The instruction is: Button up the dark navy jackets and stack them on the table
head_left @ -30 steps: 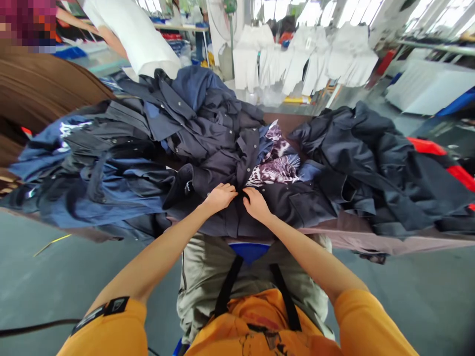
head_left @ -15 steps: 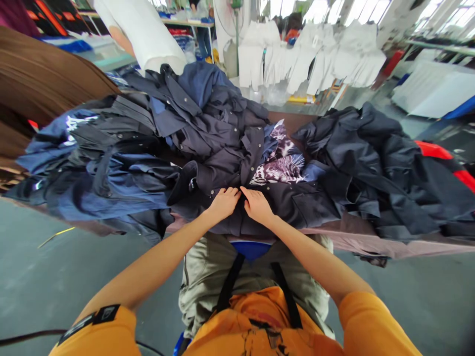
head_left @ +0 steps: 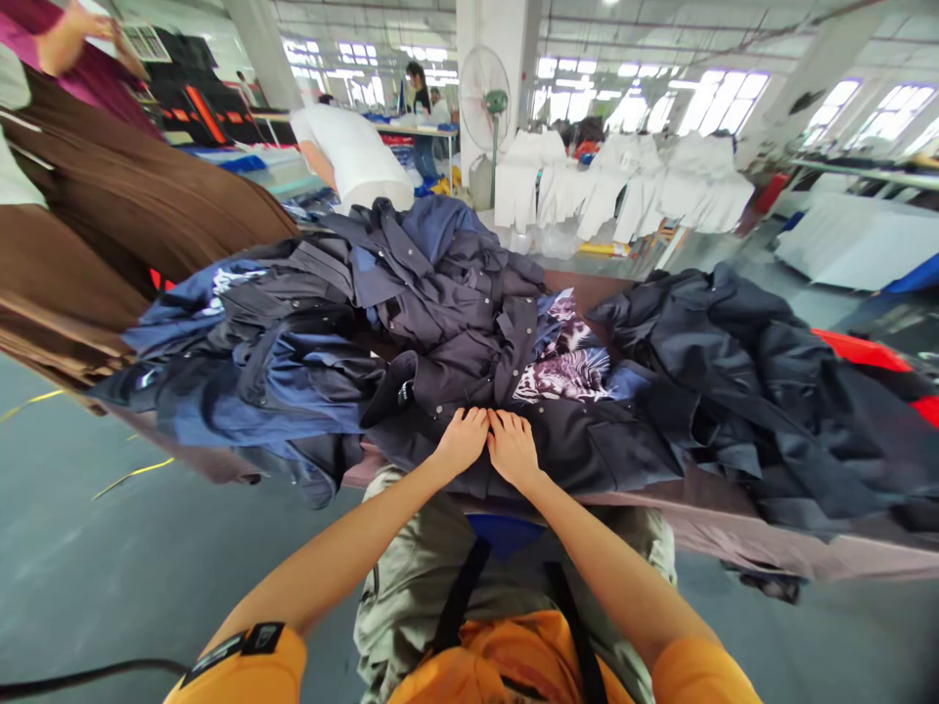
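A dark jacket (head_left: 616,440) with snap buttons lies on the table edge in front of me, its patterned lining (head_left: 564,372) in purple and white showing. My left hand (head_left: 464,440) is closed on the jacket's front edge, fingers curled into the cloth. Right beside it, almost touching, my right hand (head_left: 512,450) also has its fingers bent down onto the same front edge. The fingertips and whatever lies under them are partly hidden. Left of my hands is the jacket's collar (head_left: 402,386) with a small white label.
More dark jackets (head_left: 432,264) are heaped behind, with blue-lined ones (head_left: 279,381) at left and another pile (head_left: 740,362) at right. Brown fabric (head_left: 147,166) hangs over the left side. A person in white (head_left: 356,147) bends beyond the heap. White garments (head_left: 616,176) hang farther back.
The view has tilted up, so more of the room shows. My hands have come closer together at the jacket's front edge, the right one's fingers now bent down more.
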### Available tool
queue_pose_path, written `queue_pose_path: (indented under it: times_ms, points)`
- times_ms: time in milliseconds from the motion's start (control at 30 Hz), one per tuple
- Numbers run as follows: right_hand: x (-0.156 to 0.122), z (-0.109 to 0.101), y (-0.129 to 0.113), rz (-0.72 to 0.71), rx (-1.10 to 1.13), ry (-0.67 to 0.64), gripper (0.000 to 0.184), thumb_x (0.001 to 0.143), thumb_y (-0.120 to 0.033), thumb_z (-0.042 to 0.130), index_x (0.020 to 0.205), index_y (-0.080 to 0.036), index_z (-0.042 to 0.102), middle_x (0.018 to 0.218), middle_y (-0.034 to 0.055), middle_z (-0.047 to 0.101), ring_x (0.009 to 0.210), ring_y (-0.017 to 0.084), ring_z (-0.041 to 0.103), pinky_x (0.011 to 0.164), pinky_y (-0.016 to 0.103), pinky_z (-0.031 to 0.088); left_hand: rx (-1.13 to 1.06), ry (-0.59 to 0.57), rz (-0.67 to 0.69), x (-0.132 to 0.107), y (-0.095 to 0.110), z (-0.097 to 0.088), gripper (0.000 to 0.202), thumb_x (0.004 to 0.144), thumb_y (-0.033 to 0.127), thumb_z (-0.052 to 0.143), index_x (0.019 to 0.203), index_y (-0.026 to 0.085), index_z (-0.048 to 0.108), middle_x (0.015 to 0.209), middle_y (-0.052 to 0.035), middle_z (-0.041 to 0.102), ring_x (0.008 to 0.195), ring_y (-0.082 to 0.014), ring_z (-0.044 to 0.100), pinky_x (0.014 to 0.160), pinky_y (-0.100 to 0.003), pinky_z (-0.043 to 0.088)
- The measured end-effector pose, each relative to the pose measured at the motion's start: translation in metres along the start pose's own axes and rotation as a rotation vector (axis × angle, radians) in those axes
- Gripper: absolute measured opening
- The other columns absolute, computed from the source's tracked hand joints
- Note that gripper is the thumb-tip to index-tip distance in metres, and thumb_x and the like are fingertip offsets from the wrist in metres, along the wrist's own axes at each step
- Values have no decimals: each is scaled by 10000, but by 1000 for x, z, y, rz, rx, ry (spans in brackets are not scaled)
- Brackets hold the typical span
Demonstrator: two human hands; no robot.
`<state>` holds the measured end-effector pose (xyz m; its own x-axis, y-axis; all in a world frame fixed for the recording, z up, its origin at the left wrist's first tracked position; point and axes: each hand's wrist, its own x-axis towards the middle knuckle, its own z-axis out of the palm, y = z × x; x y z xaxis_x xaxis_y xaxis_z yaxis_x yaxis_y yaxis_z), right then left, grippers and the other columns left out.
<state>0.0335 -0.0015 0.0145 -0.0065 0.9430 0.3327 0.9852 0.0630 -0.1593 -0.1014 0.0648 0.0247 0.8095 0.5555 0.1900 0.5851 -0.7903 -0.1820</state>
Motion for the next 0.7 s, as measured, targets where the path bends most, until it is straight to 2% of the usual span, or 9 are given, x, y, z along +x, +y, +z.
queue_pose_path:
  times_ms: [133, 367, 700]
  points:
    - [0, 1, -2, 18, -26, -5, 458, 1009, -297, 469, 1432, -123, 504, 1354, 140, 587, 1211, 276, 488, 1077, 442, 351, -28, 19, -23, -1, 0, 5, 415, 973, 146, 408, 1360, 70, 538, 1295, -162, 599, 1198, -277, 521, 1056, -433, 399]
    - [-1, 1, -4, 40, -40, -35, 465, 1011, -311, 454, 1441, -144, 511, 1414, 139, 550, 1263, 288, 458, 1100, 450, 346, -27, -18, -56, 0, 1, 0, 430, 969, 139, 429, 1384, 84, 529, 1344, -175, 581, 1221, -271, 537, 1048, -397, 427]
    - [-4, 3, -5, 36, -34, -74, 501, 1014, -271, 379, 1486, -144, 488, 1507, 116, 506, 1362, 320, 413, 1152, 482, 283, 60, -58, -23, 2, 10, -4, 448, 970, 136, 432, 1402, 65, 531, 1314, -202, 597, 1191, -308, 556, 1012, -472, 459]
